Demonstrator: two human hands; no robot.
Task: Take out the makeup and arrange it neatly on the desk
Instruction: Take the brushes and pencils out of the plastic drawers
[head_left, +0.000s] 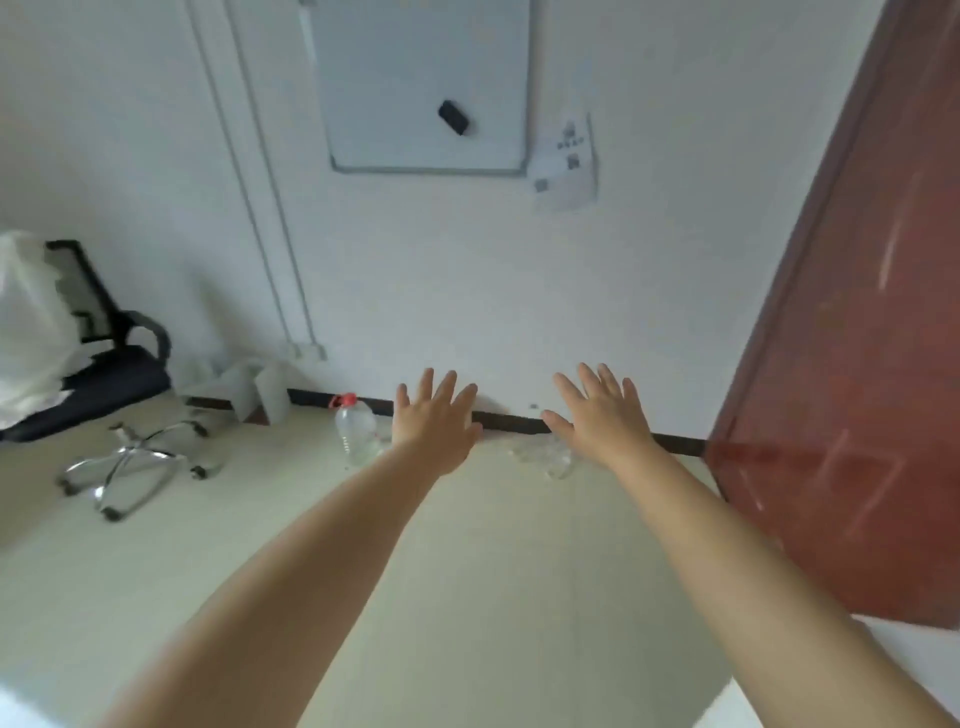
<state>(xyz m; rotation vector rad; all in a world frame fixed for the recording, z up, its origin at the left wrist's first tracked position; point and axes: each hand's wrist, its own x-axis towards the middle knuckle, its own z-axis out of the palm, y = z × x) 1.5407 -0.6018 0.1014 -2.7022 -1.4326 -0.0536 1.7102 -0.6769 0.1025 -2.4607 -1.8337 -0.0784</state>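
Observation:
Both my arms are stretched straight out in front of me over the pale floor. My left hand is open, palm down, fingers spread, holding nothing. My right hand is open the same way, a hand's width to its right. No makeup, bag or desk is in view. The picture is slightly blurred.
A white wall with a whiteboard faces me. A black office chair with a white plastic bag stands at the left. A clear water bottle with a red cap and crumpled clear plastic lie by the skirting. A red-brown door is at the right.

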